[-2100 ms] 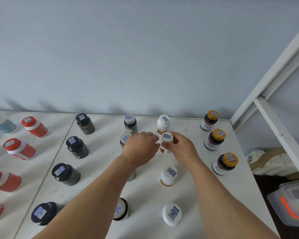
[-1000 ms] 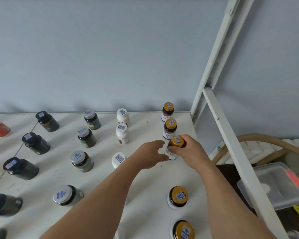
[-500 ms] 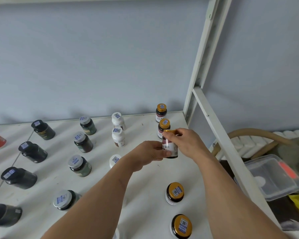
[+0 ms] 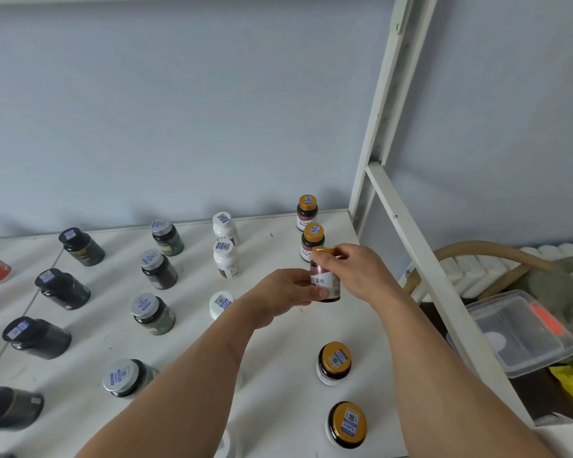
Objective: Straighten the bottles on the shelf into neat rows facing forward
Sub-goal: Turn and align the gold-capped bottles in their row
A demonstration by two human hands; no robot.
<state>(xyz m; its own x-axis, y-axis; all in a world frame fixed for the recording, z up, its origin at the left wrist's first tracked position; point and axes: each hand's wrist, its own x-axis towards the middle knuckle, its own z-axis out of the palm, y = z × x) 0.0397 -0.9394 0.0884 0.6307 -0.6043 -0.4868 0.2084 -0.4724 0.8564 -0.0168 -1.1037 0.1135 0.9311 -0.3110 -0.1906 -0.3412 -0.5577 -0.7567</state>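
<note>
Head view: left hand (image 4: pixel 286 294) and right hand (image 4: pixel 354 271) both grip the gold-capped bottle (image 4: pixel 326 285) above the shelf (image 4: pixel 278 375).

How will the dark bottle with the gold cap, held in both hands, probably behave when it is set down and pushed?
The dark gold-capped bottle looks rigid, so it should keep its shape in the left hand and right hand. It is taller than it is wide, so a push near the cap may tip it. On its side, its round body would probably roll.
</note>
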